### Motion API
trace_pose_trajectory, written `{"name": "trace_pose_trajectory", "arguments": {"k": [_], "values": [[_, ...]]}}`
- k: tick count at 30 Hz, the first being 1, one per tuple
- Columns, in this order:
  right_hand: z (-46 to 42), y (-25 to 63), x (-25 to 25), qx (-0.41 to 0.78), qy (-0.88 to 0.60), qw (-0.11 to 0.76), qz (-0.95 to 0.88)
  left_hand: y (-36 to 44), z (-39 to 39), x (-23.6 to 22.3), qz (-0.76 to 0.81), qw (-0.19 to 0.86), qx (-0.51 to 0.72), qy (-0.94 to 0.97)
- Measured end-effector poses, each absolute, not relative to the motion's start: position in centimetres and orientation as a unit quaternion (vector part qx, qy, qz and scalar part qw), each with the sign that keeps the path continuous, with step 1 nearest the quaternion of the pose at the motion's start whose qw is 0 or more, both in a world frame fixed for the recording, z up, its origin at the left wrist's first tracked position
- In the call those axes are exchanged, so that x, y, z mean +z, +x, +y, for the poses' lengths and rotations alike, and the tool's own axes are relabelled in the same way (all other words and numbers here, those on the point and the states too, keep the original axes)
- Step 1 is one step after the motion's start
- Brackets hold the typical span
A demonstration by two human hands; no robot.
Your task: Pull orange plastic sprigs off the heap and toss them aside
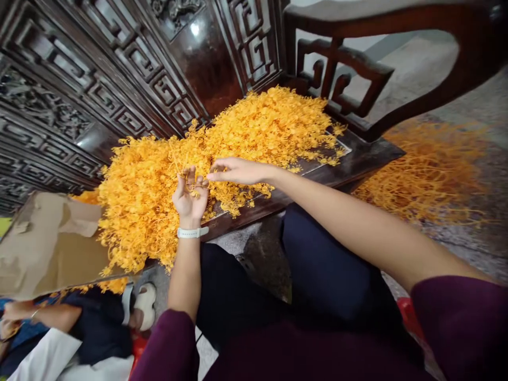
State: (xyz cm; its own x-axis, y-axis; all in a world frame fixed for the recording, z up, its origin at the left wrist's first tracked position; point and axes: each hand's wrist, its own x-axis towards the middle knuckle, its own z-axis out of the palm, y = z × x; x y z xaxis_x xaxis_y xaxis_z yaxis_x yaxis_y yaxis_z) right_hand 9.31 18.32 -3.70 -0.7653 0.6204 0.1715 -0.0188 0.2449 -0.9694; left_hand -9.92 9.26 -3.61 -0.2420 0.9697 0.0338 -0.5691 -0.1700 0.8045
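A big heap of orange plastic pieces (143,190), thin and branching with small curled ends, lies on a dark wooden bench. My left hand (189,198), with a pale watch band (192,232) at the wrist, is turned palm up in front of the heap. Its fingers curl around a small orange plastic piece (194,191). From the right, my right hand (240,172) reaches to the left fingertips. Its thumb and fingertips come close together; whatever is between them is too small to make out.
A carved wooden backrest (159,79) rises behind the heap, and a curved armrest (397,32) stands at right. More orange pieces (424,169) lie beyond the bench end. A cardboard box (51,243) is at left, with another person's arm (55,317) below it.
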Motion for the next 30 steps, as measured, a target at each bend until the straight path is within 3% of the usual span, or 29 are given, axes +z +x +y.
{"name": "trace_pose_trajectory", "arguments": {"k": [6, 11, 13, 20, 26, 30], "values": [[17.5, 6.9, -5.1, 0.561, -0.258, 0.27, -0.739, -11.3, 9.2, -3.6, 0.345, 0.481, 0.733, 0.336], [16.1, 5.5, -5.0, 0.428, -0.264, 0.415, -0.758, -11.3, 9.1, -3.4, 0.368, 0.46, 0.728, 0.351], [14.9, 4.8, -4.6, 0.385, -0.249, 0.437, -0.774, -11.0, 9.1, -3.5, 0.365, 0.466, 0.722, 0.358], [13.5, 3.2, -4.1, 0.428, -0.245, 0.428, -0.757, -10.0, 9.0, -3.6, 0.334, 0.492, 0.744, 0.304], [12.3, 3.7, -3.2, 0.444, -0.075, 0.365, -0.815, -11.7, 9.6, -3.6, 0.371, 0.46, 0.778, 0.213], [7.3, 4.5, -1.8, 0.531, 0.116, 0.236, -0.805, -15.4, 10.2, -3.4, 0.369, 0.429, 0.81, 0.152]]}}
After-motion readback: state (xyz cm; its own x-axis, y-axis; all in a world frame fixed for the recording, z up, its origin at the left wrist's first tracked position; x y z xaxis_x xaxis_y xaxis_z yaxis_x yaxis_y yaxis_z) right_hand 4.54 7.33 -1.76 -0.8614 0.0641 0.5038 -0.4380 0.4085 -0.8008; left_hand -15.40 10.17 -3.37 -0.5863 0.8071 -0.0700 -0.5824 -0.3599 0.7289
